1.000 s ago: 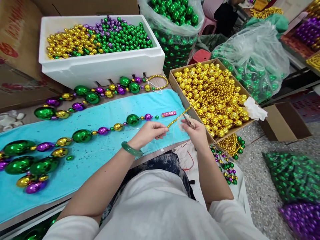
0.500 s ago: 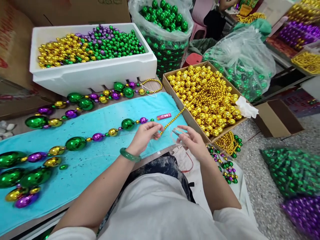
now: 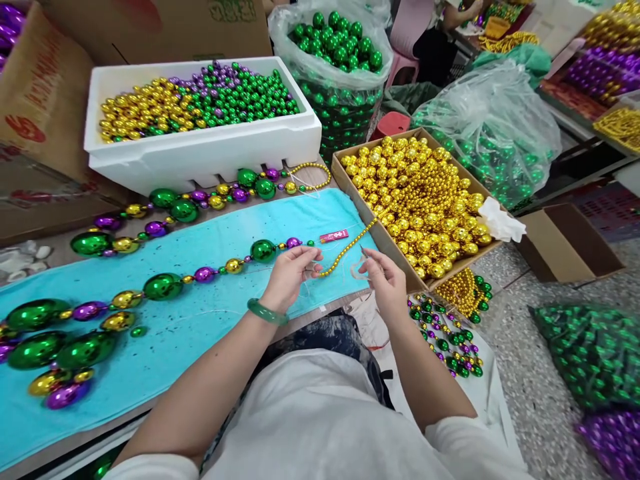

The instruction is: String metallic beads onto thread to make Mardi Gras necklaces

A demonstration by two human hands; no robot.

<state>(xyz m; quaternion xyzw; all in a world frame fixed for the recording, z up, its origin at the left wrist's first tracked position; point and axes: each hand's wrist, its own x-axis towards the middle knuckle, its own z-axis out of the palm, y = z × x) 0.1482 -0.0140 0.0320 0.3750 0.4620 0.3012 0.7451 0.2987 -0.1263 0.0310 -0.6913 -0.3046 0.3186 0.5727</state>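
My left hand (image 3: 295,275), with a green bangle at the wrist, pinches the near end of a gold bead string (image 3: 345,252) and some thin clear thread above the blue towel (image 3: 200,347). The string's other end runs into the gold bead box. My right hand (image 3: 386,283) is closed around a small tool with a dark pointed tip (image 3: 364,251); its kind is mostly hidden by the fingers. A pale, clear loop (image 3: 357,270) shows beside those fingers. Left of my left hand, a strand of green, purple and gold beads (image 3: 163,287) lies across the towel. A pink packet (image 3: 334,236) lies behind the hands.
A white foam box (image 3: 210,143) of small beads stands at the back left, with a finished-looking strand (image 3: 184,211) before it. The carton of gold beads (image 3: 345,180) is at right. Bags of green beads (image 3: 330,107) stand behind. A person (image 3: 453,33) sits far back.
My right hand has turned, bringing the tool's dark tip upward, while the clear loop has shifted. My left hand keeps its pinch. The whole view has swung slightly left.
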